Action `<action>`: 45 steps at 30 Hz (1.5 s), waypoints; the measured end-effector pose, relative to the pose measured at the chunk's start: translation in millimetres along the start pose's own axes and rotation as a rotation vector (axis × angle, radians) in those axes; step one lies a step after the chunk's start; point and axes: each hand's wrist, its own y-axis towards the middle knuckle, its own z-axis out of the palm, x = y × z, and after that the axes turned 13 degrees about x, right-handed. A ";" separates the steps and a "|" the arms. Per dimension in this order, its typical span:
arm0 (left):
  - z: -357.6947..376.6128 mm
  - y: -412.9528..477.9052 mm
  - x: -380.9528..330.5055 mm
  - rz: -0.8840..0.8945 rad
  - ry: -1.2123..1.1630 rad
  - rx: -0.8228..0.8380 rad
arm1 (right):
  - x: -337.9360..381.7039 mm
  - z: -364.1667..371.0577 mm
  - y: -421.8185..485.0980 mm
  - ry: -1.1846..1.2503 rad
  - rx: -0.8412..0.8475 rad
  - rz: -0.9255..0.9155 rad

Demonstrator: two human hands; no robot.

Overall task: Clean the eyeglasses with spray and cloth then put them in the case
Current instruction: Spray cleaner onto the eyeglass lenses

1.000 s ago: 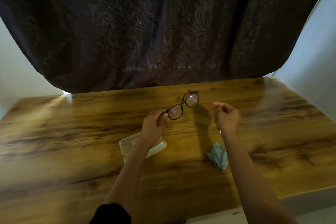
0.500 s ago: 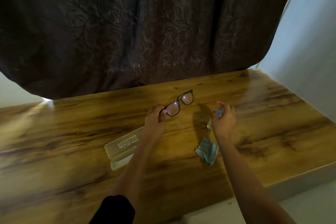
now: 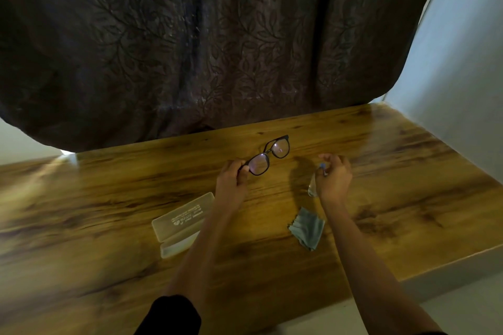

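Black-framed eyeglasses [image 3: 269, 155] hang above the wooden table [image 3: 109, 198], pinched at their left end by my left hand [image 3: 232, 179]. My right hand [image 3: 335, 176] grips a small clear spray bottle [image 3: 313, 185] with a blue top, held to the right of the glasses with its base pointing down. A translucent eyeglass case [image 3: 181, 219] lies open on the table below my left forearm. A crumpled grey-blue cloth [image 3: 308, 228] lies on the table under my right wrist.
A dark leaf-patterned curtain [image 3: 217, 43] hangs behind the table's far edge. A pale wall [image 3: 462, 76] runs along the right side. The table's near edge [image 3: 435, 269] slants across the lower right.
My right hand has lowered slightly and the spray bottle now shows in its grip. The glasses stay held up in my left hand. The camera has shifted, so the scene sits differently in view.
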 end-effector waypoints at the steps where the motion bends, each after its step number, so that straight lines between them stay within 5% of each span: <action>1: 0.1 0.5 0.2 0.000 0.003 0.000 | -2.0 0.2 -0.6 -0.022 -0.008 0.001; 10: 1.2 2.4 1.7 0.012 -0.015 -0.019 | -21.6 12.8 -1.9 0.029 0.150 0.157; 20: -0.1 4.6 3.4 0.014 -0.023 -0.021 | -12.8 8.0 -11.1 0.322 0.144 0.106; 28: -6.5 2.7 2.2 0.004 -0.054 -0.066 | 11.9 -1.8 -6.8 1.332 0.432 0.308; 45: -21.3 -9.3 -0.3 0.011 -0.010 -0.127 | 44.9 13.6 -36.3 1.489 0.850 0.157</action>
